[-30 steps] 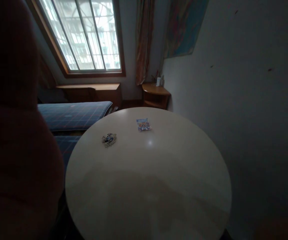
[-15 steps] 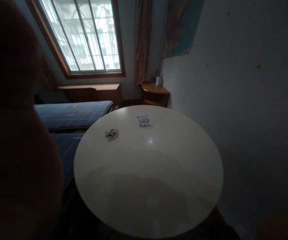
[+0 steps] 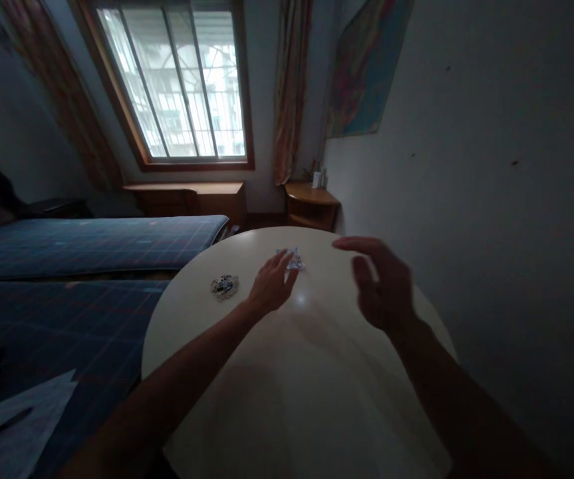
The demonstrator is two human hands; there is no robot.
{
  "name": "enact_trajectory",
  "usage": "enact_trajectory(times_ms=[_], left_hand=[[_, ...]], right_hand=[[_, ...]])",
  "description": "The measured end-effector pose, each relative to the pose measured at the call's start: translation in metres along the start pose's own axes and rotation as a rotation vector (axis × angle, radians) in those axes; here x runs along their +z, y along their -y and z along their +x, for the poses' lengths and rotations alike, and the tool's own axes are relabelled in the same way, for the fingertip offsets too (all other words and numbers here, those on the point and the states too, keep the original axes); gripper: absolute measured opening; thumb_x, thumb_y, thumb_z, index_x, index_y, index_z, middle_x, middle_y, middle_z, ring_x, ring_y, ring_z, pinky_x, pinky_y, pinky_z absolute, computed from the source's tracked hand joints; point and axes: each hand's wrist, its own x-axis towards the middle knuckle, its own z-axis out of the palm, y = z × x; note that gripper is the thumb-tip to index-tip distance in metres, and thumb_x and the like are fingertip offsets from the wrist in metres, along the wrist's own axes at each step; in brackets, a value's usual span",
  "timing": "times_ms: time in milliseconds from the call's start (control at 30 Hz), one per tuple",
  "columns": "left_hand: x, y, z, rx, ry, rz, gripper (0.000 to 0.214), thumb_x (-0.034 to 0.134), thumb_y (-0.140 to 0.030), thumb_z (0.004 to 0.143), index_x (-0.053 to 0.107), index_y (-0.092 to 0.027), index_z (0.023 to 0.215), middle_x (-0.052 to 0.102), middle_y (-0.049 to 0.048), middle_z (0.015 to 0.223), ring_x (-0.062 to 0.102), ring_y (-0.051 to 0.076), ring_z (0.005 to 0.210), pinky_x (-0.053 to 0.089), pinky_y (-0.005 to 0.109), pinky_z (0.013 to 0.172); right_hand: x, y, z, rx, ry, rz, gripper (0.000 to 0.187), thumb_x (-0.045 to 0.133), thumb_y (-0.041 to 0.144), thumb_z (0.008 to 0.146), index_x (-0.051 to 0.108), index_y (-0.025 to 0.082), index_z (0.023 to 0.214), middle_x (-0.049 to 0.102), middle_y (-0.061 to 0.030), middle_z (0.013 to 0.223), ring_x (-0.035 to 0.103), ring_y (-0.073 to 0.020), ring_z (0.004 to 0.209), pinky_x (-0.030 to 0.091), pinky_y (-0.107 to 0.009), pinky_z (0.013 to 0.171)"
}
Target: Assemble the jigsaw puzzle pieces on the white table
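Note:
A round white table [image 3: 316, 386] fills the lower middle of the head view. My left hand [image 3: 270, 285] stretches across it, fingers extended, with the fingertips touching a small colourful packet [image 3: 294, 261] at the far side. A little crumpled wrapper [image 3: 225, 286] lies to the left of that hand. My right hand [image 3: 384, 283] hovers above the table's right part, fingers apart and curved, holding nothing.
A bed with a blue checked cover [image 3: 92, 246] runs along the left. Behind the table are a barred window [image 3: 187, 86], a wooden desk [image 3: 191, 199] and a corner shelf [image 3: 311, 203]. A bare wall [image 3: 491, 199] stands close on the right. White paper [image 3: 12, 426] lies lower left.
The dark shape covering the left side is gone. Both my arms have come into view over the table, and my left hand has reached the colourful packet.

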Motion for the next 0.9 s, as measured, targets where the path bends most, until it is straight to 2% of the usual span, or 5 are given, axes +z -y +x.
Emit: enact_trajectory(times_ms=[167,333,467,633,900], left_hand=[[0.057,0.040,-0.006,-0.141,0.340,0.127,0.054,0.041,-0.040,0.098,0.035,-0.019,0.148,0.034,0.0131,0.156,0.034,0.030,0.142,0.032,0.052,0.113],[0.070,0.069,0.011,-0.129,0.486,0.149,0.050,0.039,-0.044,0.097,0.045,-0.023,0.142,0.041,0.0071,0.153,0.033,0.027,0.143,0.025,0.053,0.117],[0.067,0.075,0.014,-0.094,0.519,0.139,0.049,0.038,-0.043,0.098,0.043,-0.025,0.143,0.039,0.0047,0.154,0.030,0.023,0.145,0.021,0.049,0.119],[0.060,0.070,0.002,-0.090,0.531,0.115,0.049,0.041,-0.041,0.097,0.041,-0.025,0.144,0.039,0.0061,0.154,0.029,0.026,0.145,0.021,0.052,0.119],[0.059,0.055,0.000,-0.139,0.404,0.093,0.040,0.051,-0.030,0.091,0.049,-0.020,0.130,0.049,0.0114,0.142,0.048,0.024,0.130,0.037,0.041,0.113]], right_hand=[[0.075,-0.056,-0.024,0.262,0.531,-0.115,0.047,0.032,0.038,0.100,0.046,0.017,0.139,0.052,-0.0141,0.142,0.045,-0.0242,0.134,0.036,-0.046,0.113],[0.123,-0.108,-0.048,0.328,0.735,-0.180,0.063,0.042,0.046,0.095,0.041,0.008,0.146,0.042,-0.0191,0.151,0.035,-0.0312,0.142,0.032,-0.046,0.116],[0.137,-0.132,-0.041,0.356,0.772,-0.219,0.066,0.041,0.050,0.095,0.035,0.014,0.151,0.030,-0.0146,0.158,0.028,-0.0328,0.145,0.025,-0.051,0.117],[0.141,-0.137,-0.041,0.367,0.779,-0.223,0.062,0.043,0.054,0.094,0.045,0.020,0.145,0.038,-0.0102,0.155,0.030,-0.0313,0.144,0.021,-0.052,0.117],[0.134,-0.130,-0.047,0.347,0.715,-0.215,0.055,0.046,0.045,0.093,0.050,0.017,0.140,0.049,-0.0113,0.147,0.039,-0.0279,0.138,0.027,-0.046,0.117]])
